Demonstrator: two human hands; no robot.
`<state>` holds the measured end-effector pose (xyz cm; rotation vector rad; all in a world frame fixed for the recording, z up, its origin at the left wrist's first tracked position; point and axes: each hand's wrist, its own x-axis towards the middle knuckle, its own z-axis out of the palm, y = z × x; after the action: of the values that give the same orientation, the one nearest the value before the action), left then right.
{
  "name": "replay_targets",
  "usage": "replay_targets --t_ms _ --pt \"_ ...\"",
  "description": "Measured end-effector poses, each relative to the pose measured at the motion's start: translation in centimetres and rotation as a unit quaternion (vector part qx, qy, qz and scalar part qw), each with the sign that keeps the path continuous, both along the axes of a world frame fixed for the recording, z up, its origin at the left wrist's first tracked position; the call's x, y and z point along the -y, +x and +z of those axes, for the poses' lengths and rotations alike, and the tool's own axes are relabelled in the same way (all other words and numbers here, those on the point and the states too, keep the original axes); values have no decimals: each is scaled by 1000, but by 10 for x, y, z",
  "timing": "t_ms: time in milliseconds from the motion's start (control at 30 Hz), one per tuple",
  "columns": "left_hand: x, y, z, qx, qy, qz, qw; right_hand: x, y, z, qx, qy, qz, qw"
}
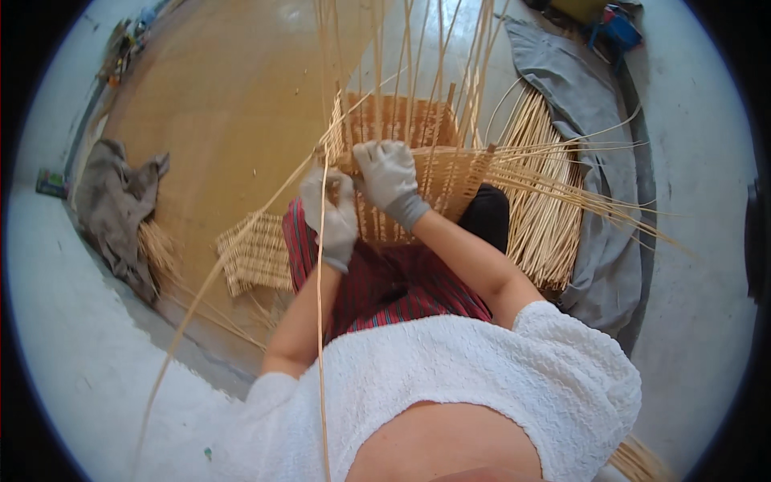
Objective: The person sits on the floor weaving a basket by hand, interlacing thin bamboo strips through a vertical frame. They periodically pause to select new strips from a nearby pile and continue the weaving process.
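one basket (446,186), rim (450,153) clamped in right grip (389,177), left grip (329,209) at its corner, closure unclear

The head fisheye looks down on a basket (451,183).

I see the left hand (332,218) and right hand (391,174) in off-white gloves (341,231) with grey cuffs (410,211), a white crinkled top (450,353) with loose short sleeves (572,345), dark red striped lap cloth (393,312), black cloth (490,215) at the right.
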<state>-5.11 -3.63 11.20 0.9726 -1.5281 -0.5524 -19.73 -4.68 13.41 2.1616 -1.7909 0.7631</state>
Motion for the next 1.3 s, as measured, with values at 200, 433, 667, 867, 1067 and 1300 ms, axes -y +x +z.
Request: replay_targets --t_ms 200,433,667,867,1067,1300 --pt "54 -44 41 184 150 -181 954 -79 -44 1 454 153 29 877" --pt "63 -64 39 242 268 -147 921 11 -75 42 335 -111 -16 935" --pt "43 -77 56 108 321 -108 935 -29 -111 2 689 -111 184 692" --pt "-2 -102 38 466 -52 -124 874 -45 -125 26 445 -104 -76 886" --pt "-7 -144 31 553 23 -57 831 -28 -189 30 445 -116 44 887" --pt "-5 -122 41 291 0 -142 946 -132 -118 32 677 2 -115 727"
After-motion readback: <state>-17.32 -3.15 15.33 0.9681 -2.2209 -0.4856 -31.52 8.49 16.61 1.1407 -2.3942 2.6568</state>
